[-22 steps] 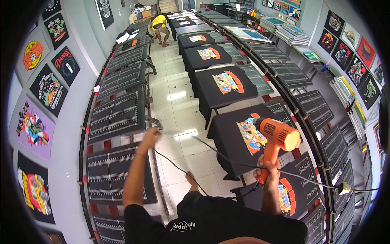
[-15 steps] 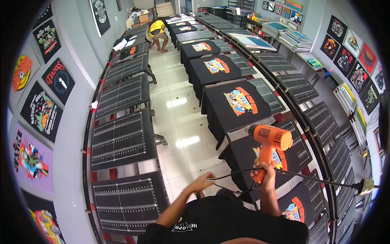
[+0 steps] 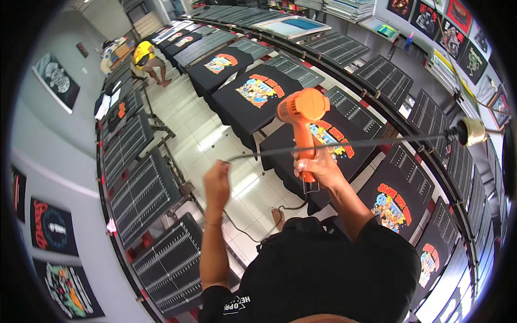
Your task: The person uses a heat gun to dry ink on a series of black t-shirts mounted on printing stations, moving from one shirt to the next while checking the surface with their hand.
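My right hand [image 3: 322, 169] is closed round the handle of an orange heat gun [image 3: 302, 110], which is held upright above the row of printed shirts. A black cord [image 3: 377, 141] stretches almost straight across in front of it. Its left end is in my left hand [image 3: 217, 183], a fist over the aisle; its right end meets a pale connector [image 3: 473, 132]. More cord loops down from my left hand and up to the bottom of the handle. Behind the heat gun lies a black T-shirt [image 3: 343, 152] with a colourful print.
Several more black printed shirts [image 3: 258, 91] lie on slanted boards along the right row. Dark boards [image 3: 142, 177] with white marks line the left side. Between the rows runs a tiled aisle [image 3: 199, 134], where a person in yellow [image 3: 144, 54] bends at the far end.
My view has turned to the right. My left hand has closed on the cord and drawn it tauter, to the left and upward. The heat gun has shifted left and up in the picture.
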The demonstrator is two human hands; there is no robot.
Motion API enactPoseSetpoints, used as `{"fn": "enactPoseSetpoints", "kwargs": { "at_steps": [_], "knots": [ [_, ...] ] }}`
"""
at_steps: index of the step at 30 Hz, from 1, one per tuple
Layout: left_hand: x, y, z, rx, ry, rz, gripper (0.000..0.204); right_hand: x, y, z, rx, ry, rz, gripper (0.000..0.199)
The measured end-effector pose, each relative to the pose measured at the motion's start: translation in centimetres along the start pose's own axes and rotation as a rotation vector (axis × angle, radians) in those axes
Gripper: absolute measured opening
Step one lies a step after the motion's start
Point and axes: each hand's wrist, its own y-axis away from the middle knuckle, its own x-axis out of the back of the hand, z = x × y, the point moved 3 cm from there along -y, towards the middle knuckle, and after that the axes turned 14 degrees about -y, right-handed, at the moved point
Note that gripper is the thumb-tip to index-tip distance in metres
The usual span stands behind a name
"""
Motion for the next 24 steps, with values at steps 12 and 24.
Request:
{"fn": "enactPoseSetpoints", "kwargs": {
  "at_steps": [12, 24],
  "knots": [
    [-3.5, -22.2, -31.4, 0.284, -0.274, 0.058, 0.043, 1.7, -21.4, -7.3, 0.446, 0.076, 0.115, 0.097],
    [-9.1, -32.1, -55.4, 0.345, -0.055, -0.066, 0.038, -8.9, -53.9, -5.6, 0.477, 0.350, 0.426, 0.030]
  ]
}}
